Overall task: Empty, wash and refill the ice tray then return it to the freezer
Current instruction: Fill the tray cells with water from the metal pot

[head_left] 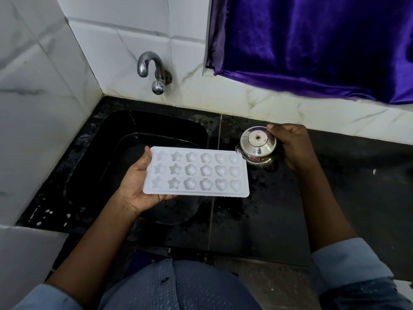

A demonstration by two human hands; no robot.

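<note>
- A wet black bench (268, 209) and sink (167, 124) lay below white tiles.
- The left hand (136, 184) gripped the ice tray (196, 173) at centre, its cavities seemingly empty.
- At two o'clock, the right hand (290, 146) clasped a steel pot (258, 146); refilling and freezing seemingly remained.

Holds the left hand (138, 186) out palm up, bare forearm rising from the lower left, light blue sleeve (44, 294) pushed back near the elbow. Grips a white plastic ice tray (196, 173) with star, flower and heart moulds by its short end, thumb (148, 154) laid over the rim, the other fingers mostly hidden beneath; keeps the tray level, stretching rightward from those fingers. Reaches the right arm forward, cuff (348, 262) rolled above the wrist. Curls the right hand (290, 146) from the side round a small shiny steel lidded pot (258, 145), fingertips (271, 128) on the far edge of its lid, the pot just left of the knuckles.
</note>
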